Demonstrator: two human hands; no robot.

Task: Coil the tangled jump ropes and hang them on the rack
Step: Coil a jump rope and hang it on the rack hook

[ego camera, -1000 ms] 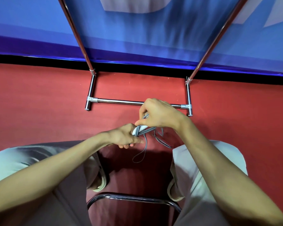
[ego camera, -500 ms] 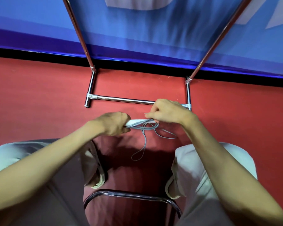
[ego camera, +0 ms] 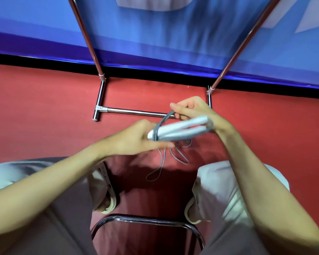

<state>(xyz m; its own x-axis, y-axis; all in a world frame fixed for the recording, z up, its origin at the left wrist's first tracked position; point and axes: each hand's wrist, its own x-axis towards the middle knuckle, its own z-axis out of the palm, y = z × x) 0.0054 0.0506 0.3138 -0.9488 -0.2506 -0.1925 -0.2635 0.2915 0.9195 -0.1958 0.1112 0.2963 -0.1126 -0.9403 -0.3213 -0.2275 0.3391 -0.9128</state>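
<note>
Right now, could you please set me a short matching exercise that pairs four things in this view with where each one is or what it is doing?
Things:
1. left hand
2. right hand
3. jump rope handles
4. rack base bar

States:
A. lies on the red floor
B. held side by side between both hands
C. grips the handles' left end
D. pinches the grey cord beside the handles' right end

Pairs: 1-C, 2-D, 3-B, 4-A
</note>
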